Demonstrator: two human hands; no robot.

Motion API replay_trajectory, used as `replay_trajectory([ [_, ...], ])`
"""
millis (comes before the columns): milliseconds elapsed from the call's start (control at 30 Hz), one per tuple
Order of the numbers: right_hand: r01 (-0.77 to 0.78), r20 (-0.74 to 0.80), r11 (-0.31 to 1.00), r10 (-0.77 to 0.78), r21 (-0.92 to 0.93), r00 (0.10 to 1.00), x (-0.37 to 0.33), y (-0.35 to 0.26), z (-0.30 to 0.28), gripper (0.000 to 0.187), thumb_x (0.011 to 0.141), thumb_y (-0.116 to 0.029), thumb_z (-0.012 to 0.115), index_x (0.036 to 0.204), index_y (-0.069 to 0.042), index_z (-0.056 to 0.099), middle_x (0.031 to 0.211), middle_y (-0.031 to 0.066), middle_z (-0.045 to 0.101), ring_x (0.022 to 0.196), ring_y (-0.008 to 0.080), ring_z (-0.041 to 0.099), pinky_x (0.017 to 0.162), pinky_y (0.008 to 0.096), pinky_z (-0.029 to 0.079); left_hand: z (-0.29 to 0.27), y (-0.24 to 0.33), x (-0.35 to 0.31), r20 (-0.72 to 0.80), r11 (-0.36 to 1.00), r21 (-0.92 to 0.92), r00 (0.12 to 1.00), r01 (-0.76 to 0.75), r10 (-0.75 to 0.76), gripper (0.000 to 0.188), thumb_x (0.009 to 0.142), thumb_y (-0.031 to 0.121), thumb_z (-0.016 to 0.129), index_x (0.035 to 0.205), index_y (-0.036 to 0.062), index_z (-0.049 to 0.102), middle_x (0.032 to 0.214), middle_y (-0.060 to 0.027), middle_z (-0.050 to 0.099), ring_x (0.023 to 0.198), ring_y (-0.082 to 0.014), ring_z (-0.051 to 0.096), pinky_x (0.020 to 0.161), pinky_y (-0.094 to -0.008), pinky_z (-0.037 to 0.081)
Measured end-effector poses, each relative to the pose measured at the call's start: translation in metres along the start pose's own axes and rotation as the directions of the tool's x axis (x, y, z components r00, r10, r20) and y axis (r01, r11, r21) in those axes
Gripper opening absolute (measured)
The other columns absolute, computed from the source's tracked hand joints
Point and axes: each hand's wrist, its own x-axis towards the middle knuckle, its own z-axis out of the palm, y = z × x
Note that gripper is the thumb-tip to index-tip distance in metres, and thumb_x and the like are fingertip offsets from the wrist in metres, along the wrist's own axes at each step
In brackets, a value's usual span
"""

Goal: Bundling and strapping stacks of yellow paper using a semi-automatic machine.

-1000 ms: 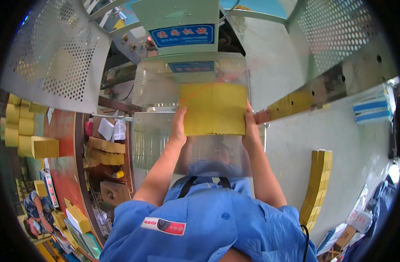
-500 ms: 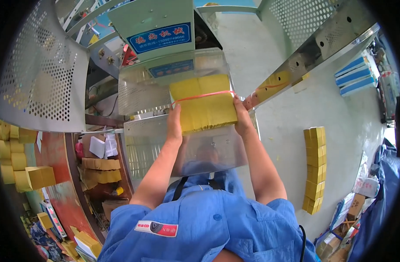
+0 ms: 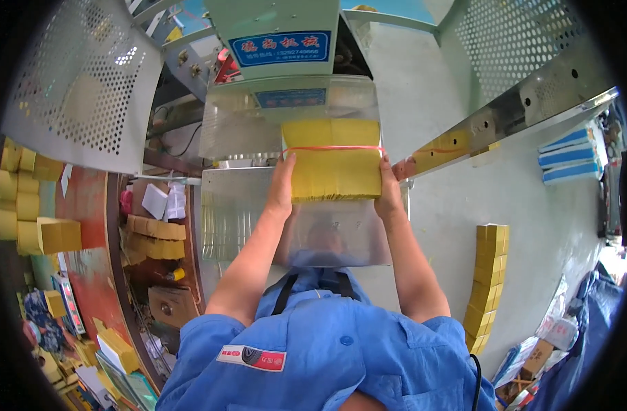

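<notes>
A thick bundle of yellow paper sheets [image 3: 335, 177] is held between my two hands over the shiny metal table of a machine. A thin pink-red band [image 3: 334, 148] runs across it from side to side. My left hand [image 3: 281, 183] presses on its left side, the thumb near the band. Against the right side my right hand [image 3: 389, 186] grips in the same way. Most fingers are hidden behind or under the bundle. Whether the bundle touches the metal table [image 3: 234, 222] beneath I cannot tell.
Behind the bundle stands a pale green machine housing [image 3: 272, 17]. Perforated metal guards [image 3: 94, 89] flank it, and a steel rail [image 3: 505, 113] slants in from the right. A row of yellow bundles [image 3: 488, 274] lies on the right floor. Left, a shelf holds brown stacks [image 3: 156, 236].
My view has turned slightly, so the machine appears farther right and higher. The bundle looks more level and slightly nearer to me relative to the machine. Both hands still grip it.
</notes>
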Motion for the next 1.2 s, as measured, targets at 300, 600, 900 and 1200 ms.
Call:
replay_trajectory([
  [300, -0.125, 0.046, 0.988, 0.122, 0.087, 0.992, -0.092, 0.005, 0.01, 0.052, 0.105, -0.036, 0.038, 0.142, 0.0, 0.043, 0.139, 0.0115, 0.049, 0.126, 0.019, 0.049, 0.106, 0.0316, 0.038, -0.042, -0.018, -0.107, -0.329, 0.977, 0.213, 0.943, 0.02, 0.052, 0.048, 0.104, 0.039, 0.037, 0.122, -0.0002, 0.06, 0.112, -0.0089, 0.064, 0.1, -0.0177, 0.06, 0.089, -0.0319, 0.046],
  [600, 0.105, 0.004, 0.791, -0.128, -0.602, 0.992, -0.114, 0.002, -0.005, 0.035, 0.101, -0.025, 0.048, 0.122, -0.004, 0.065, 0.102, 0.0085, 0.071, 0.096, 0.0132, 0.063, 0.087, 0.028, 0.049, -0.077, -0.006, -0.135, -0.216, 0.67, 0.739, 0.968, 0.074, 0.131, 0.036, 0.103, 0.026, 0.045, 0.114, -0.0043, 0.062, 0.094, -0.0091, 0.066, 0.085, -0.0132, 0.059, 0.076, -0.0299, 0.048],
  [900, 0.194, 0.012, 0.899, -0.206, -0.393, 0.978, -0.102, 0.009, -0.018, 0.022, 0.091, -0.003, 0.054, 0.109, 0.0, 0.065, 0.092, 0.0036, 0.068, 0.081, 0.007, 0.059, 0.076, 0.0228, 0.048, -0.075, 0.01, -0.132, -0.133, 0.984, 0.179, 0.991, 0.008, 0.016, 0.016, 0.097, 0.012, 0.057, 0.112, 0.0052, 0.057, 0.101, -0.0006, 0.06, 0.088, -0.0089, 0.056, 0.079, -0.0261, 0.048],
  [1200, 0.207, -0.079, 0.873, -0.268, -0.441, 0.96, -0.111, 0.028, -0.017, 0.021, 0.087, 0.003, 0.047, 0.1, -0.002, 0.063, 0.082, -0.0007, 0.061, 0.073, 0.0045, 0.053, 0.065, 0.0203, 0.044, -0.08, 0.016, -0.12, -0.061, 0.981, 0.175, 0.995, 0.084, -0.074, 0.018, 0.096, 0.011, 0.058, 0.113, 0.0055, 0.054, 0.102, -0.002, 0.059, 0.089, -0.0106, 0.056, 0.079, -0.0269, 0.048],
])
